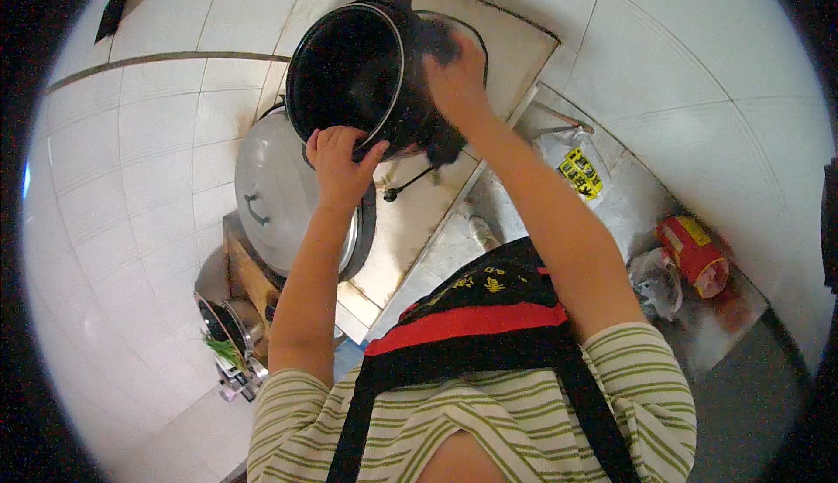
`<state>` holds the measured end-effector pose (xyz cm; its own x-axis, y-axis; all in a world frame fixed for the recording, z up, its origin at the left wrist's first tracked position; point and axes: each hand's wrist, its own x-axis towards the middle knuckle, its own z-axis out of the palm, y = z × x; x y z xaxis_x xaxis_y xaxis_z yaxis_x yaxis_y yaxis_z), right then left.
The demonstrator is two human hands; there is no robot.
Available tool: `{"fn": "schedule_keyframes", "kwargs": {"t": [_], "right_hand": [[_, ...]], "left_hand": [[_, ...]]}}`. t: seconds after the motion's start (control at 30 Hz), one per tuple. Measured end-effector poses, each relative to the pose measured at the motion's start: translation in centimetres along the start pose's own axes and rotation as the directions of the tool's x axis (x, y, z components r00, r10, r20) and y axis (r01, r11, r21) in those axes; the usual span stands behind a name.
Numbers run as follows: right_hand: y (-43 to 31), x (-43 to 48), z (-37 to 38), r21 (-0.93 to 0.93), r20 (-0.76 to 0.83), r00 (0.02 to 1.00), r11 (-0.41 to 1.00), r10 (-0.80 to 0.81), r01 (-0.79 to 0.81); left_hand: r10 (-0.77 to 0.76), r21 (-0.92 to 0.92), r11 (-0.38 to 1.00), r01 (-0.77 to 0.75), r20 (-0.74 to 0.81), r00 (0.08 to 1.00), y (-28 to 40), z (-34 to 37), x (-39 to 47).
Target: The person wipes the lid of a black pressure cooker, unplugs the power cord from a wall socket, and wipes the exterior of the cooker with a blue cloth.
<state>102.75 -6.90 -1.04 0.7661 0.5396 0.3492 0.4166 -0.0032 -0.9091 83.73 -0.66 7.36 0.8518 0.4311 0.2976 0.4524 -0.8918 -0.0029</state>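
A deep black cooking pot [353, 71] with a pale rim is tilted on the counter, its mouth turned to the left and towards me. My left hand [342, 156] grips the near edge of its rim, thumb outside. My right hand [458, 77] is blurred at the pot's outer right side, over a dark patch; whether that is a cloth or part of the pot I cannot tell. Just below the pot, a black power plug [391, 195] on a short cord lies on the counter.
Left of the pot stands a large pan under a domed metal lid [288, 188]. Beyond it are a wooden board [249, 280], a metal pot [229, 319] and green stalks [224, 350]. On the right are a printed plastic bag [576, 162] and a red package [692, 254]. Tiled walls [157, 129] enclose the counter [406, 241].
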Motion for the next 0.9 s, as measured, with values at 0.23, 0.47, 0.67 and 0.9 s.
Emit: {"fn": "schedule_keyframes", "kwargs": {"t": [0.23,0.47,0.67,0.9], "right_hand": [[-0.8,-3.4,1.4,0.206,-0.062,0.988,0.971,0.139,-0.123],[-2.1,-12.2,-1.6,0.211,0.153,0.973,0.956,0.174,-0.205],[-0.1,-2.5,-1.1,-0.075,0.119,0.989,0.993,-0.084,0.093],[4.7,5.4,2.1,-0.086,0.229,0.973,0.996,0.014,0.006]], "left_hand": [[-0.074,-0.096,0.992,0.083,0.092,0.993,3.3,1.6,2.5],[-0.146,-0.009,0.989,0.147,0.058,0.988,5.3,2.6,4.9],[-0.145,0.022,0.989,0.144,0.066,0.987,4.8,2.8,3.9],[-0.114,0.053,0.992,0.114,0.002,0.993,5.0,3.5,4.3]]}}
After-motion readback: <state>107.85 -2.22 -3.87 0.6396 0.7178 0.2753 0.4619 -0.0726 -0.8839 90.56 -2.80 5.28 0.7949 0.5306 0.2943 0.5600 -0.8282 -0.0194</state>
